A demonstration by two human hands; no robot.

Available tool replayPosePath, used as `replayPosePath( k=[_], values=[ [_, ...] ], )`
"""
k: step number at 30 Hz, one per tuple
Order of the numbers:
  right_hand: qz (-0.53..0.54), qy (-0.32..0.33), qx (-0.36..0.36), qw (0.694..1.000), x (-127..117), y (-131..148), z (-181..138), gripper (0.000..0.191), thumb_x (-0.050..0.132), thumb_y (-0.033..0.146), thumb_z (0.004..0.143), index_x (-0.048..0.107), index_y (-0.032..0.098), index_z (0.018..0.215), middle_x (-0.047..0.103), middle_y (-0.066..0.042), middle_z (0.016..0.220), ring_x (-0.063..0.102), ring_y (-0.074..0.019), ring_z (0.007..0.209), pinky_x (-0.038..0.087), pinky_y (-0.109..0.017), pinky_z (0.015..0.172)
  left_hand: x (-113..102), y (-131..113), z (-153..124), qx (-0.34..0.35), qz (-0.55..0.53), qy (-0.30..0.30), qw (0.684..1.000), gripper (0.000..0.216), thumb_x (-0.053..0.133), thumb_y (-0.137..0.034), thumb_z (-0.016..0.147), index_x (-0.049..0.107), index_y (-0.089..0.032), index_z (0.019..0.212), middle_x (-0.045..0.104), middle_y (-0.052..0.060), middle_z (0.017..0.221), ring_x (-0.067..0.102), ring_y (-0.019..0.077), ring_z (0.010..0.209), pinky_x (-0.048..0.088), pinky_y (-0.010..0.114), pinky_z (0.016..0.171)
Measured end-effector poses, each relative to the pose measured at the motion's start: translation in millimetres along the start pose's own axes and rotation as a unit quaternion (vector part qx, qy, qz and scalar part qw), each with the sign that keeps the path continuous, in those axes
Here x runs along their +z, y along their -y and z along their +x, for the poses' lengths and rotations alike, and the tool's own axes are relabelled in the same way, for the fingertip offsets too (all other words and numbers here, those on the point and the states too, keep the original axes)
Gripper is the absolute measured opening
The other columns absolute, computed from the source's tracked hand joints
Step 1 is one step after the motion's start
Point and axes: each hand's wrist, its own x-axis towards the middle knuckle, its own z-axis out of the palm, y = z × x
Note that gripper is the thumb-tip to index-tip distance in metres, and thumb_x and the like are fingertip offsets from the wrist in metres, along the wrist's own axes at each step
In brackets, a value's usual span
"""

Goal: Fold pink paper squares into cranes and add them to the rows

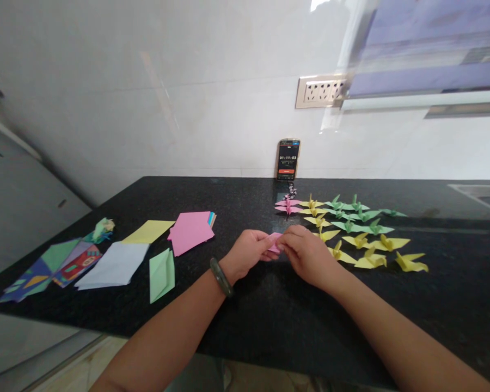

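Between my two hands is a small folded piece of pink origami paper [274,242], held just above the dark counter. My left hand [251,251], with a dark bangle at the wrist, pinches its left side. My right hand [304,253] grips the right side, its fingers partly covering the paper. Just beyond my right hand lie pink paper cranes [288,206]. Yellow paper cranes [371,258] and green paper cranes [351,215] spread out in rows to the right.
A pink paper stack [191,231] lies left of my hands, near a folded green sheet [162,275], white sheets [113,265], a yellow sheet [148,231] and colourful packaging [51,267]. A phone [288,159] showing a timer leans on the wall below a socket panel [319,91].
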Motion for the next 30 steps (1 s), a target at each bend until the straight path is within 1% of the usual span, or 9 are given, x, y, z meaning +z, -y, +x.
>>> replayPosePath(
  k=[3, 7, 9, 14, 22, 30],
  values=[
    [0.026, 0.003, 0.043, 0.999, 1.9, 1.0, 0.8, 0.019, 0.046, 0.013, 0.082, 0.061, 0.016, 0.073, 0.055, -0.006, 0.074, 0.05, -0.0169, 0.075, 0.04, -0.028, 0.067, 1.9, 2.5, 0.7, 0.01, 0.024, -0.01, 1.0, 0.033, 0.059, -0.04, 0.073, 0.062, -0.009, 0.063, 0.062, 0.005, 0.059, 0.056, 0.0084, 0.052, 0.043, 0.019, 0.053],
    [0.084, -0.008, 0.113, 0.99, 5.1, -1.5, 0.8, 0.016, 0.051, 0.015, 0.08, 0.061, 0.017, 0.068, 0.054, -0.003, 0.069, 0.051, -0.0142, 0.068, 0.04, -0.026, 0.062, 1.9, 4.8, 1.1, 0.011, 0.023, -0.007, 1.0, 0.032, 0.06, -0.04, 0.073, 0.062, -0.009, 0.065, 0.062, 0.005, 0.059, 0.056, 0.009, 0.052, 0.044, 0.02, 0.054],
    [0.102, -0.012, 0.127, 0.987, 6.2, -2.7, 0.7, 0.015, 0.052, 0.016, 0.079, 0.061, 0.017, 0.067, 0.054, -0.002, 0.069, 0.051, -0.0137, 0.066, 0.039, -0.026, 0.062, 1.7, 4.7, 0.7, 0.01, 0.016, -0.005, 1.0, 0.032, 0.06, -0.04, 0.073, 0.062, -0.009, 0.065, 0.062, 0.005, 0.059, 0.056, 0.0088, 0.052, 0.044, 0.021, 0.054],
    [0.092, -0.018, 0.115, 0.989, 6.2, -2.2, 0.9, 0.016, 0.052, 0.017, 0.08, 0.06, 0.017, 0.066, 0.054, -0.003, 0.069, 0.051, -0.0144, 0.067, 0.04, -0.026, 0.062, 1.3, 2.6, -0.6, 0.0, 0.005, 0.0, 1.0, 0.032, 0.06, -0.04, 0.073, 0.062, -0.009, 0.064, 0.062, 0.004, 0.057, 0.057, 0.0086, 0.051, 0.044, 0.02, 0.054],
    [0.051, -0.012, 0.092, 0.994, 8.9, -1.3, 0.9, 0.023, 0.045, 0.021, 0.085, 0.055, 0.017, 0.065, 0.052, -0.004, 0.068, 0.05, -0.0146, 0.068, 0.039, -0.026, 0.062, 1.8, 0.6, -2.1, -0.01, 0.018, 0.005, 1.0, 0.032, 0.059, -0.039, 0.074, 0.062, -0.009, 0.062, 0.062, 0.004, 0.056, 0.057, 0.0089, 0.05, 0.044, 0.021, 0.053],
    [0.063, -0.015, 0.135, 0.989, 7.1, -1.6, 0.5, 0.021, 0.05, 0.021, 0.081, 0.053, 0.017, 0.061, 0.051, -0.002, 0.065, 0.049, -0.0133, 0.062, 0.037, -0.025, 0.057, 2.6, 1.6, -2.8, -0.011, -0.001, 0.016, 1.0, 0.032, 0.061, -0.04, 0.072, 0.062, -0.009, 0.063, 0.062, 0.005, 0.057, 0.058, 0.0092, 0.052, 0.046, 0.021, 0.054]
  ],
)
